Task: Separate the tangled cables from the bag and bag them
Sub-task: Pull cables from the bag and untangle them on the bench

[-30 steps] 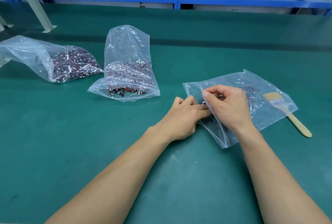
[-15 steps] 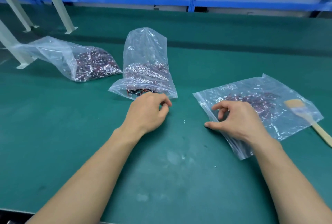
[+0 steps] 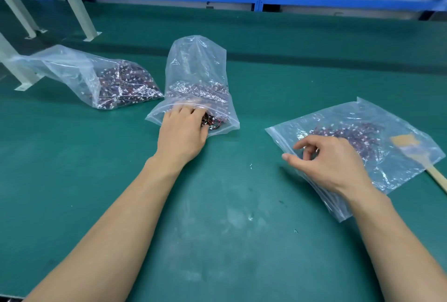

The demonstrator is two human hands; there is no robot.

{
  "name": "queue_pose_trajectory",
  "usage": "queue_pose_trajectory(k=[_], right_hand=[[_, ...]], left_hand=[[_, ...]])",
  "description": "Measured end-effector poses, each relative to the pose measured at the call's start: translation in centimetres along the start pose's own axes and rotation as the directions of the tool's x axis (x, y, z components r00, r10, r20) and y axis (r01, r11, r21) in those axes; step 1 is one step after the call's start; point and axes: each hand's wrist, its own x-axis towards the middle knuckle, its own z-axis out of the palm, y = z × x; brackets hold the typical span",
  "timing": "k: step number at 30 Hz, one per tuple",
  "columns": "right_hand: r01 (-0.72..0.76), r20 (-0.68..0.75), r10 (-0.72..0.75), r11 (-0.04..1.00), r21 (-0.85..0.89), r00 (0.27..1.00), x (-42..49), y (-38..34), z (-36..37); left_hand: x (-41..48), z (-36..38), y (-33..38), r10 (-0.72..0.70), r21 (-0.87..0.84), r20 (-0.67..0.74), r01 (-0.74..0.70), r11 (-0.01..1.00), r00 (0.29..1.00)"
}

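Your left hand (image 3: 181, 132) reaches into the mouth of the crumpled clear plastic bag (image 3: 196, 67) at the middle of the green surface (image 3: 217, 229). Its fingers are among the tangled red-and-black cables (image 3: 212, 121) there, and blur hides whether they grip any. Your right hand (image 3: 331, 163) rests on the near edge of the flat clear plastic bag (image 3: 338, 117) to the right, fingers loosely curled, thumb out. You cannot tell whether it pinches the plastic.

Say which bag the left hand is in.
Middle bag: left hand is in its mouth. Left bag is untouched; right bag lies under the right hand.
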Motion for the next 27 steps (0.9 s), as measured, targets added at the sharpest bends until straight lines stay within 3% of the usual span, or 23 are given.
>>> queue_pose_trajectory(k=[4, 11, 16, 23, 27], right_hand=[[0.002, -0.034, -0.001, 1.000, 0.027, 0.999, 0.0, -0.1, 0.3], [0.002, -0.012, -0.001, 0.999, 0.040, 1.000, 0.1, -0.1, 0.5], [0.006, -0.017, -0.005, 0.999, 0.053, 1.000, 0.0, -0.2, 0.6], [0.033, -0.039, -0.030, 0.998, 0.056, 0.999, 0.0, -0.4, 0.6], [0.033, -0.042, -0.031, 0.998, 0.060, 0.999, 0.0, -0.4, 0.7]], left_hand=[[0.7, 0.5, 0.0, -0.028, 0.081, 0.070, 0.022, 0.996, 0.997], [1.5, 0.9, 0.1, 0.030, -0.042, 0.047, -0.028, 0.999, 0.998], [1.8, 0.8, 0.5, 0.033, 0.068, 0.120, -0.041, 0.997, 0.992], [1.6, 0.2, 0.4, 0.027, 0.026, 0.057, -0.028, 0.999, 0.998], [1.5, -0.1, 0.3, 0.049, -0.019, -0.047, -0.050, 0.999, 0.998]])
